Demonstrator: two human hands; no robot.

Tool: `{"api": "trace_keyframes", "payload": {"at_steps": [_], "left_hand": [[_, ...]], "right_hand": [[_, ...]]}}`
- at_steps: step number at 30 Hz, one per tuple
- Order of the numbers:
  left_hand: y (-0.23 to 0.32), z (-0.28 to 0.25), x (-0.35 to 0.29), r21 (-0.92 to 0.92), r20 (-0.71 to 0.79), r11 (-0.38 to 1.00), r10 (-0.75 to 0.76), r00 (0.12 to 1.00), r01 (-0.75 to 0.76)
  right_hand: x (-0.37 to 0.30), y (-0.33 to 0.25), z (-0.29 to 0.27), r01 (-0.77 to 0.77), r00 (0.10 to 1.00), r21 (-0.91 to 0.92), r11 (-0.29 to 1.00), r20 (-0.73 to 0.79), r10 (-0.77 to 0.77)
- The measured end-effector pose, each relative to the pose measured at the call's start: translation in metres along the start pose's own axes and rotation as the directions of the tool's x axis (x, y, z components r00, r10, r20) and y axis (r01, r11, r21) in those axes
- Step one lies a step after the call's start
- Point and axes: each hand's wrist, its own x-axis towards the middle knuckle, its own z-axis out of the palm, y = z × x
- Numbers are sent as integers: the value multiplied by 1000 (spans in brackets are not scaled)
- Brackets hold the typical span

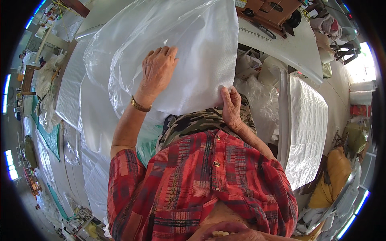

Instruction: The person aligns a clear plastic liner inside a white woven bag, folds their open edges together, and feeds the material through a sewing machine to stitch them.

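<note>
A white woven plastic sheet (213, 52), possibly a sack, spreads over the work surface in front of me and hangs toward my lap. Thin clear plastic film (122, 52) lies in loose wrinkles over its left part. My left hand (159, 70), with a gold-coloured band at the wrist, rests palm down on the film; its fingers are slightly bent and hold nothing I can see. At the sheet's near right corner, my right hand (232, 106) pinches the edge between thumb and fingers.
A brown sewing machine (269, 12) stands on a pale tabletop (281, 48) at the far right. Below it is a heap of clear plastic (257, 100). Folded white woven sheets (307, 128) hang at my right. More pale sheeting (96, 108) lies to the left.
</note>
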Motion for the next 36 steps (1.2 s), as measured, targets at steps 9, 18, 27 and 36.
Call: {"api": "trace_keyframes", "payload": {"at_steps": [9,18,27,36], "left_hand": [[-20,11,4,275,-27,959,-59,998,64],[13,-18,-19,-213,-301,956,133,944,-203],[48,-10,-33,-950,308,33,-43,950,309],[63,-8,-44,-910,92,402,-49,995,104]], "right_hand": [[0,-2,3,18,1000,-20,1000,13,-18],[-1,-16,8,13,997,-57,998,72,-9],[-4,-48,24,124,986,-413,902,155,-65],[5,-66,37,349,898,-518,781,424,-120]]}}
